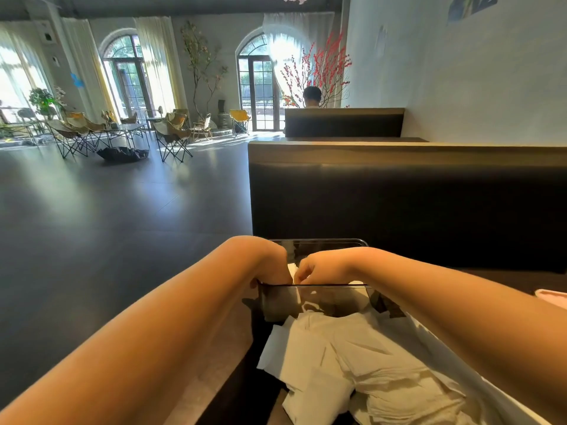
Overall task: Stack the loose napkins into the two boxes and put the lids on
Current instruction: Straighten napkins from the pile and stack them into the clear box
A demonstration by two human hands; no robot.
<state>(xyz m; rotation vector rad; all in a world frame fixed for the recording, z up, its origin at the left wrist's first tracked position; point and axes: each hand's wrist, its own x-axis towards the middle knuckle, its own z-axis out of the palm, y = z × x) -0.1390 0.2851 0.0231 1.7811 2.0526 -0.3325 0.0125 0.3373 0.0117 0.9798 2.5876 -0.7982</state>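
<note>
One clear box [306, 302] takes left hand [273, 265] and right hand [322, 268], each grip curled, hold unclear; one napkin heap [368, 363] on grey table [217, 360]; sunlit hall.

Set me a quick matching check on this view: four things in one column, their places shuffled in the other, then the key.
Things
1. loose napkins
2. clear box
3. left hand
4. pink item

Places
A. at the far right edge of the view
B. at the box's open top, on its left side, reaching in
C. heaped nearest the camera
D. between the loose napkins and the dark bench

Pairs: 1-C, 2-D, 3-B, 4-A
</note>
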